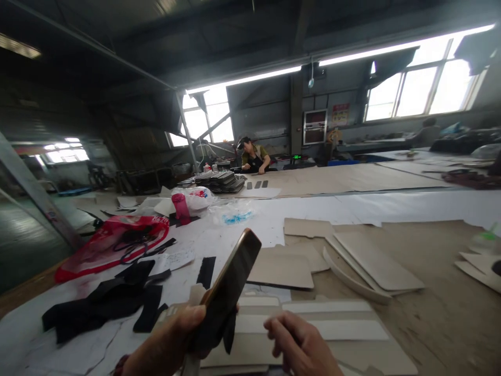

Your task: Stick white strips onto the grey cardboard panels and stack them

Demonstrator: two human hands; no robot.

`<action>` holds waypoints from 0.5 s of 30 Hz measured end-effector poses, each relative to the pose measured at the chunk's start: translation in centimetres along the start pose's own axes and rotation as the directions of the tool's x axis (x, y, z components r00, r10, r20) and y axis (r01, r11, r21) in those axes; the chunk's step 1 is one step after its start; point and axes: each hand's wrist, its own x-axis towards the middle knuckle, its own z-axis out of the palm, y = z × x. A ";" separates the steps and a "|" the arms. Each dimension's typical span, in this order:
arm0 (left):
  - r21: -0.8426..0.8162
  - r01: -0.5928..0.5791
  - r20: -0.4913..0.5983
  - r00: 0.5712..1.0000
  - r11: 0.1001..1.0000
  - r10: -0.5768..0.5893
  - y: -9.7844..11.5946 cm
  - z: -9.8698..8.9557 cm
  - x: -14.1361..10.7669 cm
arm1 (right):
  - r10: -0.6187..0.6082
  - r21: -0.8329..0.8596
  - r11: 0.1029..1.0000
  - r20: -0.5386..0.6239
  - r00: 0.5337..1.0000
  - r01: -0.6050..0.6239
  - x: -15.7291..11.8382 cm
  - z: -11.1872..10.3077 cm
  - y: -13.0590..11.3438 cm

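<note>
My left hand [172, 334] is wrapped round a smartphone [230, 282], which it holds upright and tilted, with a dark screen. A small black piece [230, 331] hangs at the phone's lower edge; I cannot tell whether the same hand grips it. To the right, apart from the phone, is my right hand [299, 339], its fingers curled in, with nothing visible in them. Beneath both hands lie pale flat panels [324, 318] with white strips across them. Beside my left hand, black fabric pieces [102, 308] lie on the white table covering [35, 334].
More beige board pieces [376, 261] are spread at the right. A red plastic bag [86, 256] lies at the left, with a pink bottle-like object [180, 209] and clear plastic [235, 215] farther back. Beyond a dark stack [221, 181], a co-worker [256, 156] bends over the far table.
</note>
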 end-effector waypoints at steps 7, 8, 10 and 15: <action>-0.347 0.113 0.078 0.993 0.931 -0.091 -4.0 4.8 0.4 | -0.092 0.255 0.964 0.074 0.993 0.071 0.0 1.4 -1.0; -0.368 0.118 0.087 0.992 0.922 -0.092 -4.4 5.3 0.2 | -0.098 0.242 0.967 0.052 0.994 0.083 -0.2 1.0 -0.8; -0.387 0.116 0.110 0.991 0.915 -0.079 -5.2 6.1 -0.2 | -0.058 0.224 0.973 0.000 0.998 0.056 -0.5 0.2 -0.4; -0.390 -0.009 0.188 0.978 0.921 0.090 -7.1 7.4 -0.8 | 0.068 0.543 0.833 0.097 0.993 -0.110 -1.0 -0.5 -0.7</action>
